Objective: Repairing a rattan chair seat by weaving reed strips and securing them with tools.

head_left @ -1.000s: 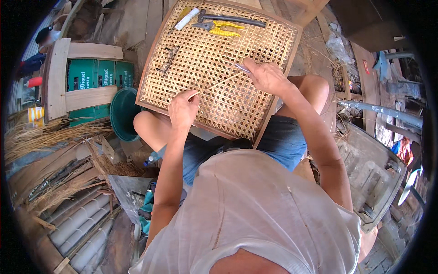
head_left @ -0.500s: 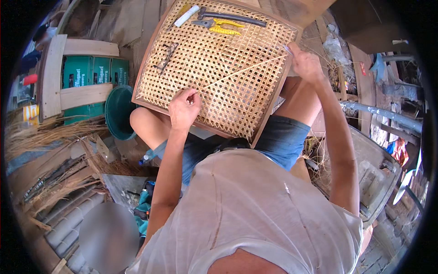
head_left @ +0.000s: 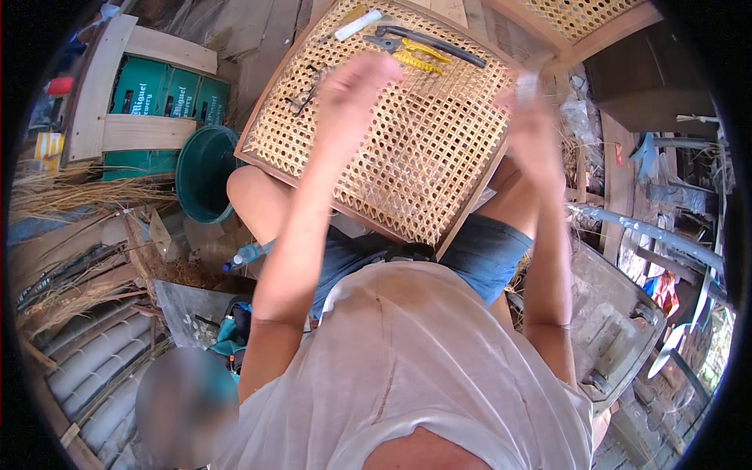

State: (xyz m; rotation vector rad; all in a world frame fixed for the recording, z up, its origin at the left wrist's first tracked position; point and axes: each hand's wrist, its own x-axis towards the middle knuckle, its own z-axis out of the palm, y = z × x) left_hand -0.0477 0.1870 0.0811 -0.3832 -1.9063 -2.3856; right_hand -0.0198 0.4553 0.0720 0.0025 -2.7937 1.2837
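A wooden-framed panel of woven cane (head_left: 419,149) lies tilted across my lap. My left hand (head_left: 356,90) is raised over its upper left part, close to the pruning shears, and motion smears its fingers. At the panel's right edge, my right hand (head_left: 534,129) is blurred too; a pale patch shows at its fingertips, but I cannot make out what it is. On the panel's far end rest yellow-handled pruning shears (head_left: 423,57), a dark hammer (head_left: 439,45) and a white stick-shaped piece (head_left: 358,25). Dark-framed eyeglasses (head_left: 304,95) lie left of my left hand.
Left of my knee stands a green bucket (head_left: 205,176), beside green crates (head_left: 145,110) with wooden slats. Another caned frame (head_left: 583,19) is at the far right. Loose fibres (head_left: 86,188) lie at left; a grey metal pipe (head_left: 642,233) runs along the right. A blurred round shape is at lower left.
My left hand has moved up and away across the panel; my right hand has come slightly lower. The cane strand stretched between them is no longer distinguishable. The view has shifted, showing the second caned frame.
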